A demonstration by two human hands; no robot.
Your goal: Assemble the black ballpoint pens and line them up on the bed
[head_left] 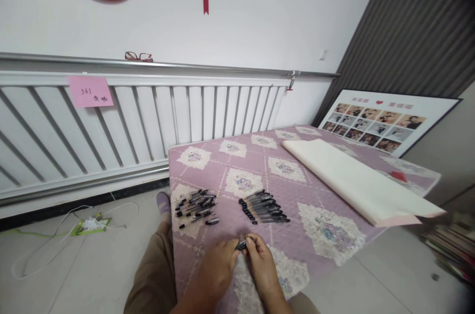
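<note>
Closest, the left hand and right hand both grip a dark pen between them, over the near part of the patterned tablecloth. Beyond, a loose pile of pen pieces lies left, a row of pens right.

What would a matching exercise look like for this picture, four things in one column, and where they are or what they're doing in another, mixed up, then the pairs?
Things:
1. Glasses
2. Pink note
3. Lined-up pens
4. Left hand and right hand

Places or states:
A. Stuck on the radiator
B. Holding a dark pen-like piece
C. Resting on the pipe along the wall
D. On the tablecloth, right of the jumbled pens

Pairs: 1-C, 2-A, 3-D, 4-B
</note>
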